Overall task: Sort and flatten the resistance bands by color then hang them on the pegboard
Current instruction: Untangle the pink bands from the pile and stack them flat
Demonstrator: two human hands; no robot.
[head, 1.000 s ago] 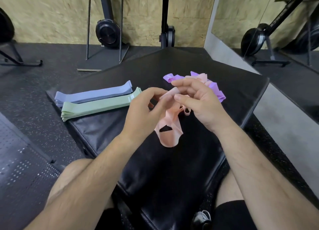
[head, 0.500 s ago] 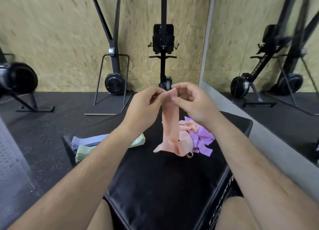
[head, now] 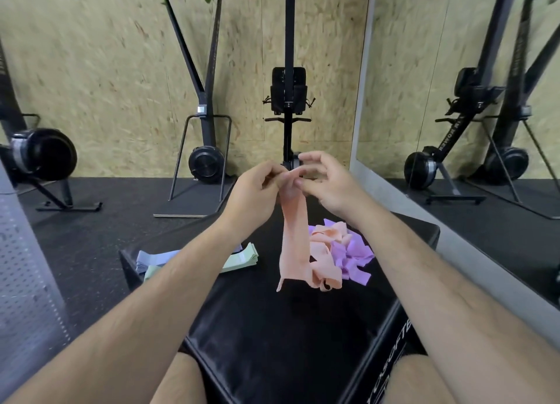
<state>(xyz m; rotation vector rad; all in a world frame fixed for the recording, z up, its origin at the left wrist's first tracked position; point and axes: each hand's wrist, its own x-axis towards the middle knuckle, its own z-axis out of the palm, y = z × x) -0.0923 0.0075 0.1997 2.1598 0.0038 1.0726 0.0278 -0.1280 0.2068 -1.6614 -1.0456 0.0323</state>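
Above the far half of the black padded box [head: 272, 343], both hands meet at the top end of a long peach rubber resistance band [head: 295, 243]. The left hand [head: 257, 191] pinches that end between thumb and fingers. The right hand [head: 331, 185] nips it from the other side with thumb and forefinger, its other fingers lifted loosely.

From there the band hangs straight down, and its lower end comes to the box top just beside a crumpled heap of peach and purple bands [head: 348, 252] to the right. Whether it is free of that heap I cannot tell.

To the left, partly behind the left forearm, lie a flattened pale blue stack [head: 151, 259] and a flattened pale green stack [head: 244, 258], side by side. A grey perforated pegboard [head: 21, 282] stands at the left edge of the view.

The step in hand looks like straightening this peach band before laying it down. To do it well:

- Raise the top until the tail clears the heap, so no other loop is dragged along.
- Let the weight pull out any twist.
- Hold the top with one hand and slide the other down the length, pressing the two layers together.
- Lay it right of the green stack to start a peach pile, with the edges square.

The rubber is likely to cling and spring back, so a slow, firm stroke should serve better than a shake.
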